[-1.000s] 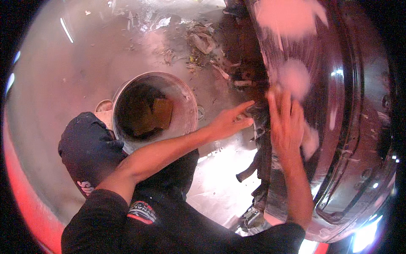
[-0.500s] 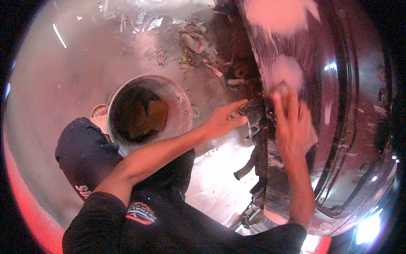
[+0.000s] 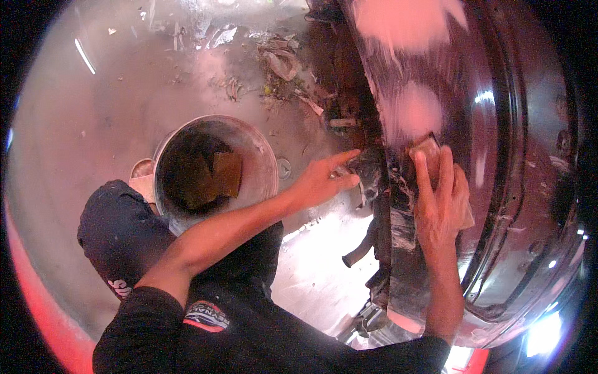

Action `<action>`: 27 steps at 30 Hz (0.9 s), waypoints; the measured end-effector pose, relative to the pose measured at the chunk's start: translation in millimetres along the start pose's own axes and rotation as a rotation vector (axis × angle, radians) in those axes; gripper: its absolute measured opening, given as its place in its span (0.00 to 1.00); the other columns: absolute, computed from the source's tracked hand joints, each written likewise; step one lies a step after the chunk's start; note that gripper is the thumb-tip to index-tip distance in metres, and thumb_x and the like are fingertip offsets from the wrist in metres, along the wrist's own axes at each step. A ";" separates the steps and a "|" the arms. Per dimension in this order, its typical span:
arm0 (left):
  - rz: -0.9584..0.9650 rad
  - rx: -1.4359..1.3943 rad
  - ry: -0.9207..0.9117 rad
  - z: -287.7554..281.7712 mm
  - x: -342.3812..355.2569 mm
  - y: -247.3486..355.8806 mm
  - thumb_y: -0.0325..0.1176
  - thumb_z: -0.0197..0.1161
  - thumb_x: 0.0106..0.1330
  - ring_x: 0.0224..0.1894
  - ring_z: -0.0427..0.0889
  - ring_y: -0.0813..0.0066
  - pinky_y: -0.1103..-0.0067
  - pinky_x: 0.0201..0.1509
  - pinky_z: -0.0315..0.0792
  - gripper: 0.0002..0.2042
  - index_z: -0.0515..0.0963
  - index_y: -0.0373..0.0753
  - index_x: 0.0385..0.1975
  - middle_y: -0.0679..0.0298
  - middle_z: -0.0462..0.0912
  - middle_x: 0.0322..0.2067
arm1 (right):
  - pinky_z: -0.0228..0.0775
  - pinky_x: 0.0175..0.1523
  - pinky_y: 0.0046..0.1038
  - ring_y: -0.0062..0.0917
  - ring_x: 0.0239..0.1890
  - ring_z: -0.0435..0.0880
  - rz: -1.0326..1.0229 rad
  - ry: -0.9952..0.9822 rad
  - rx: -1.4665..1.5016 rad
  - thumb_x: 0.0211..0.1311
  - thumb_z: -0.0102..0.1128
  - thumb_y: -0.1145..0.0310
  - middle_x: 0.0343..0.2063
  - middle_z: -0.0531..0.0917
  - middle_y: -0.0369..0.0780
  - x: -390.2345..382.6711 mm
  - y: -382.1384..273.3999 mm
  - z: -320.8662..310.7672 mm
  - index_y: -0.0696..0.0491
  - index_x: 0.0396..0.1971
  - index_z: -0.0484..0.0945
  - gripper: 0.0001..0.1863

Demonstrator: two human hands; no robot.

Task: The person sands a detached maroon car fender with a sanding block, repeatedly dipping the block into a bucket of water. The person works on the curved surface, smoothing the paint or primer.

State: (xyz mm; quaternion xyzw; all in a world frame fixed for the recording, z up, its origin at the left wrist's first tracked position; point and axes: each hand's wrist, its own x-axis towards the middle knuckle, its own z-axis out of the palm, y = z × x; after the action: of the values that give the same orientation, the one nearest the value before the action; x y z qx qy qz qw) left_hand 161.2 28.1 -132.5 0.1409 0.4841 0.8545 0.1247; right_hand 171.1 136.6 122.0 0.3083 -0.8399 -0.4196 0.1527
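My right hand [image 3: 441,196] grips a pale sanding pad [image 3: 430,146] flat against a dark, glossy vehicle panel [image 3: 483,149], fingers stretched along the pad. Just above it are pale pink-white patches [image 3: 412,107] and streaky dusty marks. My left hand [image 3: 321,182] is open, index finger and thumb apart, at dark, torn-looking parts [image 3: 367,168] beside the panel's inner edge; whether it touches them I cannot tell. It holds nothing that I can see.
A round bucket [image 3: 266,163] with dark contents and a brownish square piece stands at the left by my dark-clothed knee [image 3: 118,224]. Behind it sits a small tan container [image 3: 142,171]. Scraps and debris [image 3: 280,65] lie on the floor at the top.
My right hand has slid to the right with the pad, away from the panel's edge. The view has shifted slightly, and the left hand stays by the dark parts.
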 end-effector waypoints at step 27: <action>0.005 -0.022 0.006 3.2 -2.0 4.3 0.46 0.68 0.64 0.41 0.84 0.67 0.71 0.49 0.76 0.32 0.68 0.43 0.67 0.55 0.86 0.41 | 0.68 0.61 0.45 0.45 0.57 0.74 0.091 0.020 -0.032 0.51 0.58 0.79 0.63 0.71 0.43 3.5 0.5 -5.9 0.36 0.66 0.71 0.38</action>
State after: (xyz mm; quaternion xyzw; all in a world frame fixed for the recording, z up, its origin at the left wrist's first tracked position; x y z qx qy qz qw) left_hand 163.9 27.8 -127.4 0.1384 0.4746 0.8605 0.1228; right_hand 171.3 131.0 126.0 0.2714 -0.8448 -0.4224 0.1849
